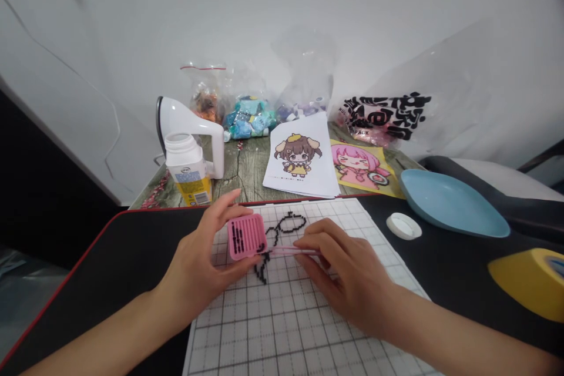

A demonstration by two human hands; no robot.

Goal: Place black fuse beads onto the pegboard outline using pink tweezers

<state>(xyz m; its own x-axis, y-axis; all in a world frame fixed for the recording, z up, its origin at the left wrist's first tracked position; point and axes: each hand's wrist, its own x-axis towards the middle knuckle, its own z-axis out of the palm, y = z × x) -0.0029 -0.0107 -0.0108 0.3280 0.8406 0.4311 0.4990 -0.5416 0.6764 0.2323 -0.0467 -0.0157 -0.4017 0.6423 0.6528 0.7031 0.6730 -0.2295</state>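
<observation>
"Fingers of the left hand (187, 273) hold a pink tray (253, 232) between the thumb and the other fingertips; those of the right hand (352, 267) are narrowed on pink tweezers (314, 252). Tips: at the tray's near right corner."

"Which step is shown?"

"Judged from the pose, tweezer work on the tray's black beads (238, 238). Whether a bead is gripped cannot be told (the tips are too small to read)."

"And the next move calls for?"

"Probably a level tray and a light pinch, since beads so fine could scatter."

"Contents of the tray?"

"Parallel grooves; beads line those nearest the left fingers, with a small cluster at the tweezer tips."

"Below the fingers?"

"White gridded board (264, 329), bearing a black bead outline (263, 273): jagged near the left thumb, looped beyond the tweezers."

"Farther out?"

"Beyond the left fingertips, a lidless white bottle (187, 158), contents hidden; behind it, plastic bags, one with orange items (207, 103), one with blue-green packets (249, 120). Beyond the right fingers, a printed sheet (286, 185) and a lettered bag (383, 117) with pink contents; to their right, a white cap (403, 226) beside a blue dish (453, 202)."
</observation>
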